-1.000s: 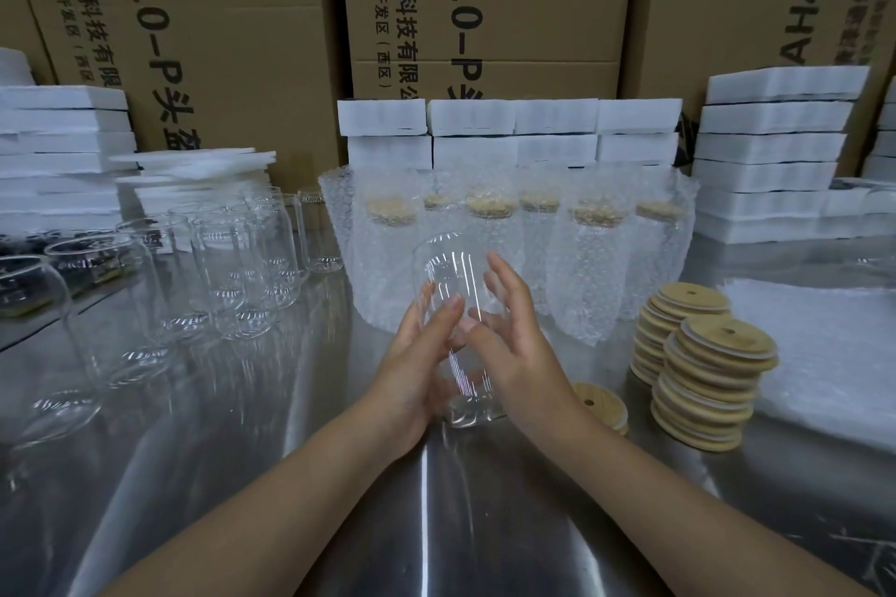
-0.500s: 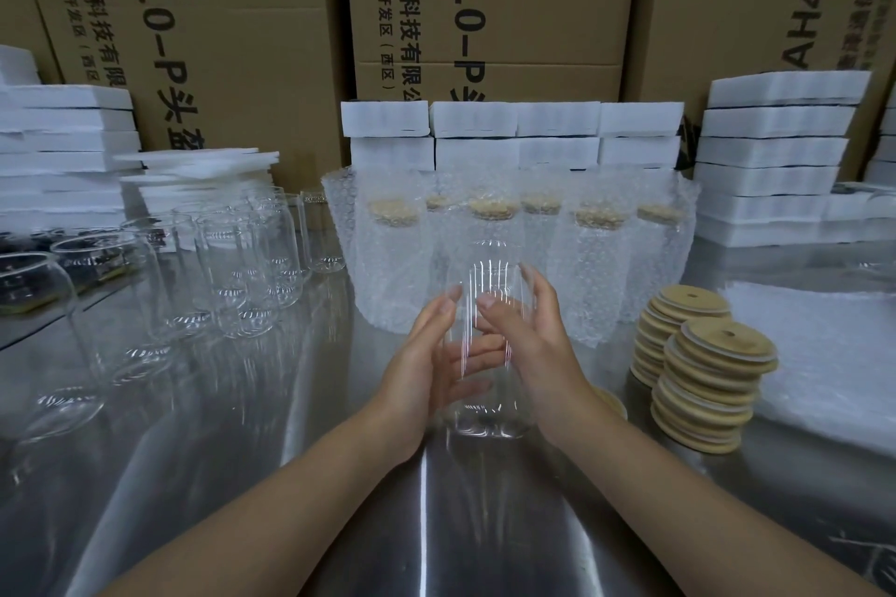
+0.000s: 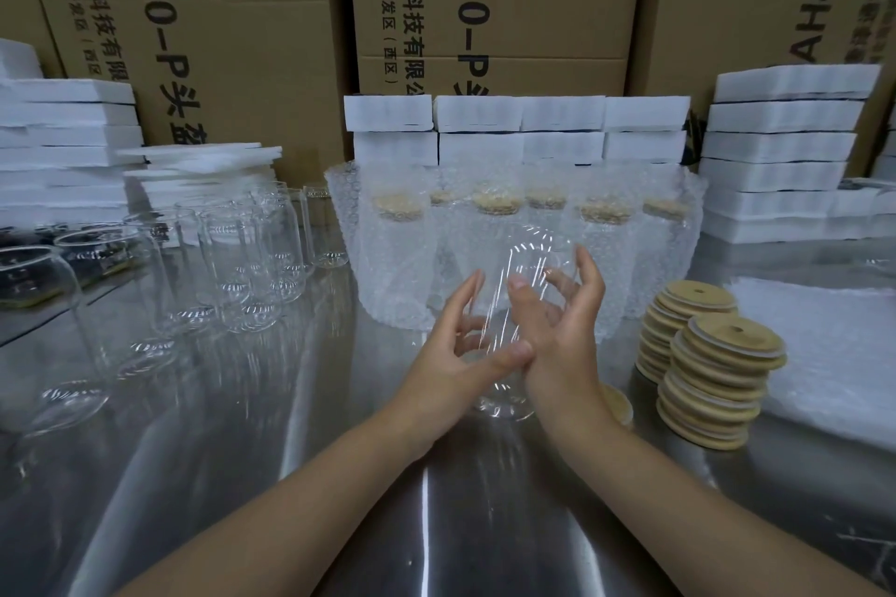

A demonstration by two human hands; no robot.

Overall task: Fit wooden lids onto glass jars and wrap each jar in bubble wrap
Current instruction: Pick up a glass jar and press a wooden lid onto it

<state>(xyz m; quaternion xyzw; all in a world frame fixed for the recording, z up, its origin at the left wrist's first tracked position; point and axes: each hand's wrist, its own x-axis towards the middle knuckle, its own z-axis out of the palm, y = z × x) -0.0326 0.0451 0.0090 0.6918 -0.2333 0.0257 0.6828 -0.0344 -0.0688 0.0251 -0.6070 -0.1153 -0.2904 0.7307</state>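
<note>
Steel counter [image 3: 291, 427], cartons [image 3: 242, 39] behind. Left hand [image 3: 458, 356] and right hand [image 3: 562, 339] clasp the glass jar [image 3: 494, 313], fingers loosely curled round it. Upright half a second ago, it now tilts rightward. Lid fitting is judged pending; wooden lids [image 3: 717, 383] stand stacked at right.

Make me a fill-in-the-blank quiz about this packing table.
The left hand and right hand hold one clear jar; its mouth has no ___.
The wooden lids stand in ___ stacks.
The finished jars behind are wrapped in ___ wrap.
The empty jars wait on the person's ___ side.
Missing: lid, two, bubble, left.
</note>
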